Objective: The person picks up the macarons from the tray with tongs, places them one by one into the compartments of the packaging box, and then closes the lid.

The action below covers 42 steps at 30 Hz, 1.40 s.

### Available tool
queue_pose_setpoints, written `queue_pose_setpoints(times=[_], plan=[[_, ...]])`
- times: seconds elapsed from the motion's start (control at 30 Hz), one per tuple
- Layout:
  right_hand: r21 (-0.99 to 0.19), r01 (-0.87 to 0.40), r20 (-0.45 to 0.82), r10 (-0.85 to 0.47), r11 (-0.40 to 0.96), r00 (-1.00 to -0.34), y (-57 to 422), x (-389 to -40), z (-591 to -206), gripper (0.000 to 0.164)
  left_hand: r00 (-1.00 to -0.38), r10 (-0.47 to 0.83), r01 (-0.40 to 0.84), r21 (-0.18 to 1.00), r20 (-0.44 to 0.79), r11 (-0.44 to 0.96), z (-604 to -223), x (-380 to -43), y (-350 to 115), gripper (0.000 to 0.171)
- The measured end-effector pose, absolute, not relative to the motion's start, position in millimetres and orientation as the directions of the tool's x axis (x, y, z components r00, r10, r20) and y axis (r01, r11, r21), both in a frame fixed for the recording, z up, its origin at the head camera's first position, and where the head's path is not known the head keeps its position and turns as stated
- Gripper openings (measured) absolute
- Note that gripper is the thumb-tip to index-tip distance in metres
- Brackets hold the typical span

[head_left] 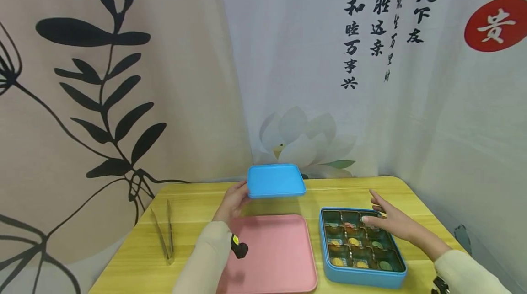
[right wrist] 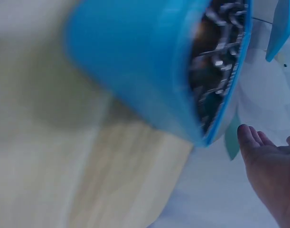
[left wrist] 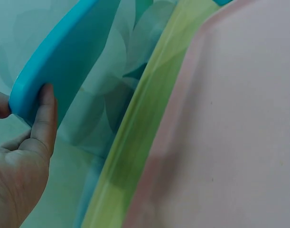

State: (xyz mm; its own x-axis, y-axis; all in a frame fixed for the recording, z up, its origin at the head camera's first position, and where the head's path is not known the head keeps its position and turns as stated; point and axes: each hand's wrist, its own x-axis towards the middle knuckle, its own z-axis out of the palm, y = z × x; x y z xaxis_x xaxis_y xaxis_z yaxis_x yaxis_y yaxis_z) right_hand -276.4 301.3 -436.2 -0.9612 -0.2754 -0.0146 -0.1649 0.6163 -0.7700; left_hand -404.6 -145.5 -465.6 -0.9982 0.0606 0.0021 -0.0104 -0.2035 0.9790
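Note:
My left hand (head_left: 233,202) pinches the left edge of a flat blue lid (head_left: 276,180), raised above the back of the table. In the left wrist view, the thumb and fingers (left wrist: 44,118) hold the lid (left wrist: 64,57) by one corner. A blue box (head_left: 362,280) stands at the right, with a dark divided insert of several compartments holding small pale, yellow, red and greenish pieces. Over the box's back right corner is my right hand (head_left: 397,223), fingers extended and nothing held. The right wrist view shows that hand (right wrist: 273,175) apart from the box (right wrist: 135,52).
A pink tray (head_left: 271,257) lies in the middle of the yellow wood-grain table (head_left: 197,198), left of the box. Slim tongs (head_left: 170,239) lie at the left. Behind the table hangs a printed cloth (head_left: 197,79) with plants and writing.

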Motion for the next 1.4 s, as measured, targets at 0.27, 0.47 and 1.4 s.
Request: queue_pose_setpoints(times=[0.27, 0.47, 1.4], plan=[[-0.733, -0.188, 0.011, -0.264, 0.654, -0.964, 261.7, -307.9, -410.8, 0.098, -0.991, 0.129, 0.001, 0.962, 0.038, -0.272, -450.1, -392.5, -134.5, 0.064], [-0.746, -0.214, 0.028, -0.291, 0.63, -0.956, 239.5, -326.5, -401.5, 0.093, -0.986, 0.164, -0.012, 0.96, 0.036, -0.28, -445.1, -380.6, -126.7, 0.066], [-0.901, -0.137, 0.003, -0.31, 0.412, -0.951, 207.8, -347.8, -405.6, 0.071, -0.967, 0.252, -0.037, 0.953, 0.042, -0.3, -447.9, -352.7, -107.9, 0.066]])
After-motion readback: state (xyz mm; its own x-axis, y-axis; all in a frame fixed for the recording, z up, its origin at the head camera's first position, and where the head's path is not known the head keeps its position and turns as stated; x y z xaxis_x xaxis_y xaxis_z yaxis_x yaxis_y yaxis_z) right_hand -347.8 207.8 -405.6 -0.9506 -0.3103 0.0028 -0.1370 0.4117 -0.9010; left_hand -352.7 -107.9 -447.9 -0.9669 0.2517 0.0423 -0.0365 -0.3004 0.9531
